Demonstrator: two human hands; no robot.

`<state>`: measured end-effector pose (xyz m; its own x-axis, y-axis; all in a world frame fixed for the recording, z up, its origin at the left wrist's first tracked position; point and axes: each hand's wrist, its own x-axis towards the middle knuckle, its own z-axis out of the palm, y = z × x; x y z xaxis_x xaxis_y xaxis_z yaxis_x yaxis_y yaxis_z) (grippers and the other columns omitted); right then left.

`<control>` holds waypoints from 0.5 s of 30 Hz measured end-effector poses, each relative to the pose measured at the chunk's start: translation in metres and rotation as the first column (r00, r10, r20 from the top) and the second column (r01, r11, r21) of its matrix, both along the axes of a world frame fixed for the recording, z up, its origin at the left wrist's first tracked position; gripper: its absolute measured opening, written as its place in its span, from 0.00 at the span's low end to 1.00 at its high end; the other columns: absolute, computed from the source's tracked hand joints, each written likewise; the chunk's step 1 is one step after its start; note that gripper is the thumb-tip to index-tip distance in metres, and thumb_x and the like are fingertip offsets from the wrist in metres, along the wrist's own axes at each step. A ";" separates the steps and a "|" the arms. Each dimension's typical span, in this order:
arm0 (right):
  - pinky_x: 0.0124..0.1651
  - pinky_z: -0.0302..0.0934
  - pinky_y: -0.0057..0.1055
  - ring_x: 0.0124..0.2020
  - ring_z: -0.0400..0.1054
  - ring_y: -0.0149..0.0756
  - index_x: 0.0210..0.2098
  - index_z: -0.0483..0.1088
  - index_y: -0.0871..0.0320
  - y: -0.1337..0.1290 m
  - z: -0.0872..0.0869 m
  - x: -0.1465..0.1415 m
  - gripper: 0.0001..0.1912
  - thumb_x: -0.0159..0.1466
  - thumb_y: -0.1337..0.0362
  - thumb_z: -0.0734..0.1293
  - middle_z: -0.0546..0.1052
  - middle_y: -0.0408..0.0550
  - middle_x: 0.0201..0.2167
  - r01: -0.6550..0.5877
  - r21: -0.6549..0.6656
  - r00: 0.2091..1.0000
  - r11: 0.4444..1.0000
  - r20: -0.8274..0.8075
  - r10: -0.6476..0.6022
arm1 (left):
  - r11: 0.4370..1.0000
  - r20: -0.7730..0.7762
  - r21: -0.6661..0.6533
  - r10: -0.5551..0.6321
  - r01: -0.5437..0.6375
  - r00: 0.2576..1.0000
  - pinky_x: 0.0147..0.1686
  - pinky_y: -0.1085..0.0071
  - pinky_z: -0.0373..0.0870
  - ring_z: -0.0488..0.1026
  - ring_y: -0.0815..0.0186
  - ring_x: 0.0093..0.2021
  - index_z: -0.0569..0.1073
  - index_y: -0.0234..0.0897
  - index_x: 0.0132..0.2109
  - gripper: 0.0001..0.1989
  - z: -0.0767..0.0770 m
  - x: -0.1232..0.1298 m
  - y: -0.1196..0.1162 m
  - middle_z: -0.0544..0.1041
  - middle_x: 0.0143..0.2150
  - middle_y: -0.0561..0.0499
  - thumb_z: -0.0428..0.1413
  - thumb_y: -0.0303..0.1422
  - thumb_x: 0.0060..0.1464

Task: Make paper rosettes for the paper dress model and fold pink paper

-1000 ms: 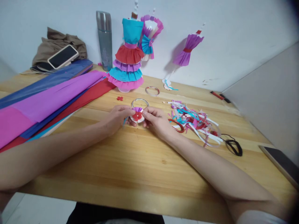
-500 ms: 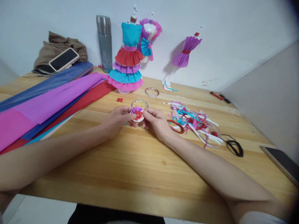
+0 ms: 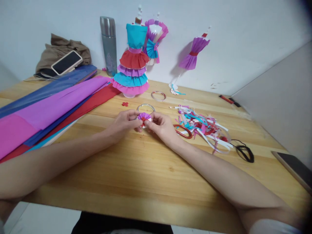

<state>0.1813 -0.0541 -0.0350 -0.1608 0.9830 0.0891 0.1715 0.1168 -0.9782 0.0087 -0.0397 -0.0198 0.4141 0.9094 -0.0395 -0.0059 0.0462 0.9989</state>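
Note:
Between my two hands, above the middle of the table, is a small round paper rosette point(image 3: 144, 116), pleated purple at the top, with red at its centre and white along the lower edge. My left hand point(image 3: 126, 122) pinches its left side. My right hand point(image 3: 162, 126) grips the right side, its thumb lying over the red centre and hiding part of it. Just behind the rosette lies a roll of clear tape point(image 3: 146, 106). A small red paper flower point(image 3: 125, 104) rests on the table beyond my left hand.
Red-handled scissors point(image 3: 184, 132) and a heap of paper strips point(image 3: 202, 122) lie right of my hands. Folded crepe paper point(image 3: 60, 100) covers the left. Behind stand a layered paper dress on a stand point(image 3: 133, 60), a flask point(image 3: 109, 45) and another tape roll point(image 3: 158, 95).
My right thumb has moved left onto the rosette's red centre, covering most of it. More of the purple pleats now shows at the top. My left hand keeps its hold.

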 end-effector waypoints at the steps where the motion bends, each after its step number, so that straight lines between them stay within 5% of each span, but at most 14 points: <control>1: 0.26 0.51 0.29 0.22 0.59 0.29 0.26 0.67 0.57 0.000 0.000 0.000 0.20 0.52 0.48 0.75 0.67 0.38 0.19 0.007 -0.002 1.000 1.000 -0.005 -0.007 | 1.000 0.014 -0.001 -0.008 0.008 1.000 0.34 0.72 0.72 0.75 0.70 0.26 0.77 0.34 0.39 0.14 0.000 0.000 0.000 0.82 0.32 0.52 0.62 0.32 0.43; 15: 0.24 0.49 0.29 0.19 0.59 0.28 0.25 0.65 0.56 -0.005 -0.001 -0.002 0.21 0.54 0.47 0.73 0.68 0.38 0.17 -0.033 -0.060 0.999 0.998 -0.022 0.031 | 1.000 0.062 -0.022 0.018 -0.016 0.998 0.33 0.73 0.73 0.75 0.70 0.26 0.76 0.33 0.34 0.11 -0.006 0.003 0.000 0.79 0.27 0.53 0.65 0.29 0.39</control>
<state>0.1791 -0.0590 -0.0358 -0.1910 0.9810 0.0336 0.1476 0.0625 -0.9871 0.0121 -0.0399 -0.0262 0.4008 0.9155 -0.0338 -0.0694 0.0671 0.9953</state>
